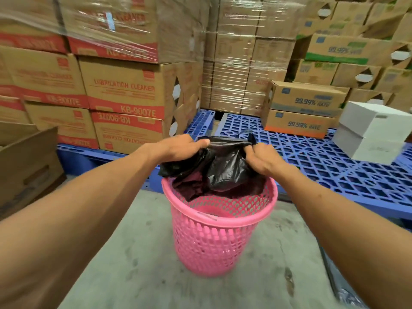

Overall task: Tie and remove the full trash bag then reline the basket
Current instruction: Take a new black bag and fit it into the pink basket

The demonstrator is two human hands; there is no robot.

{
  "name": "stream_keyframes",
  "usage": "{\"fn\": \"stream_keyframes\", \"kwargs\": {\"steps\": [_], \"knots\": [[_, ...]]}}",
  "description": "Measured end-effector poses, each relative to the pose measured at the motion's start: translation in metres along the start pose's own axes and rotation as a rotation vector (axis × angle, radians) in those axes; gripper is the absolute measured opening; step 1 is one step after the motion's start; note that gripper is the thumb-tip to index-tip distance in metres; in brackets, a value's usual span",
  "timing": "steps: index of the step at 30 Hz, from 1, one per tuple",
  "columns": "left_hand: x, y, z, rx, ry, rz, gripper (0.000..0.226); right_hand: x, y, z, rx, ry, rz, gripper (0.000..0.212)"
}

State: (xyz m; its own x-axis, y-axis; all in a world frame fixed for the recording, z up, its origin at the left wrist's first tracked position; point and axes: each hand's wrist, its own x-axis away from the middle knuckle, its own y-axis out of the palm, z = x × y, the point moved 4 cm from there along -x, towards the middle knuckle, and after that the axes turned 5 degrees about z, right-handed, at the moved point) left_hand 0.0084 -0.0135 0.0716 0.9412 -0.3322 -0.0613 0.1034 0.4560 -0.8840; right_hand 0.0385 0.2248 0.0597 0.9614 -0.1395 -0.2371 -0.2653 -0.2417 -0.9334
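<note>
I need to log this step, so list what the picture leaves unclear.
Head view only:
- What the black bag holds: the plastic is opaque.
- Whether it is knotted: left hand and right hand cover the gathered top.
- The pink basket bottom: blurred, hidden behind its own mesh wall.

A warehouse or stockroom is shown. Cardboard cartons (124,94) printed "LUBRICATION CLEANER" and "KB-9007E" are stacked high on the left, the upper ones bound in stretch wrap (107,25). A further wrapped stack (247,63) is seen at the back, and cartons marked "99.99% RATE" (307,101) on the right. All are carried on blue plastic pallets (334,166), which are laid on a bare concrete floor (138,275). Two plain white boxes (372,134) are set near the right edge.
</note>
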Motion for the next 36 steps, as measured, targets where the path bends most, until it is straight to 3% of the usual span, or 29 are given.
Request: {"fn": "stream_keyframes", "kwargs": {"steps": [4, 7, 11, 14, 18, 21, 24, 26, 30, 34, 36], "knots": [[0.015, 0.037, 0.015, -0.272, 0.035, -0.307, 0.058, 0.012, 0.036, -0.007, -0.080, -0.069, -0.386, 0.039], [0.020, 0.063, 0.023, -0.519, 0.113, -0.432, 0.066, 0.016, 0.055, -0.002, 0.087, -0.211, -0.480, 0.035], [0.009, 0.062, 0.023, -0.631, 0.184, -0.357, 0.070, -0.002, 0.045, 0.018, 0.037, -0.312, -0.218, 0.014], [0.001, 0.046, 0.017, -0.622, 0.208, -0.189, 0.055, -0.007, 0.035, 0.023, -0.122, -0.335, -0.135, 0.014], [0.007, 0.022, 0.010, -0.501, 0.285, 0.025, 0.030, 0.003, 0.027, 0.021, -0.249, -0.358, -0.350, 0.020], [0.024, 0.013, 0.006, -0.274, 0.231, -0.072, 0.014, 0.015, 0.019, 0.018, -0.174, -0.258, -0.529, 0.044], [0.039, 0.012, 0.003, -0.046, -0.025, -0.249, 0.032, 0.025, 0.020, 0.018, -0.081, -0.157, -0.692, 0.072], [0.039, 0.011, 0.003, -0.073, -0.080, -0.251, 0.046, 0.030, 0.013, 0.018, 0.025, -0.057, -0.728, 0.083], [0.034, 0.009, 0.000, -0.359, -0.109, -0.236, 0.035, 0.028, -0.009, 0.013, 0.332, -0.098, -0.662, 0.038], [0.037, 0.009, -0.004, -0.516, -0.084, -0.329, 0.042, 0.032, -0.011, 0.013, 0.566, -0.017, -0.717, 0.045], [0.040, 0.008, -0.005, -0.541, -0.090, -0.353, 0.071, 0.037, -0.009, 0.018, 0.567, 0.063, -0.786, 0.048]]}}
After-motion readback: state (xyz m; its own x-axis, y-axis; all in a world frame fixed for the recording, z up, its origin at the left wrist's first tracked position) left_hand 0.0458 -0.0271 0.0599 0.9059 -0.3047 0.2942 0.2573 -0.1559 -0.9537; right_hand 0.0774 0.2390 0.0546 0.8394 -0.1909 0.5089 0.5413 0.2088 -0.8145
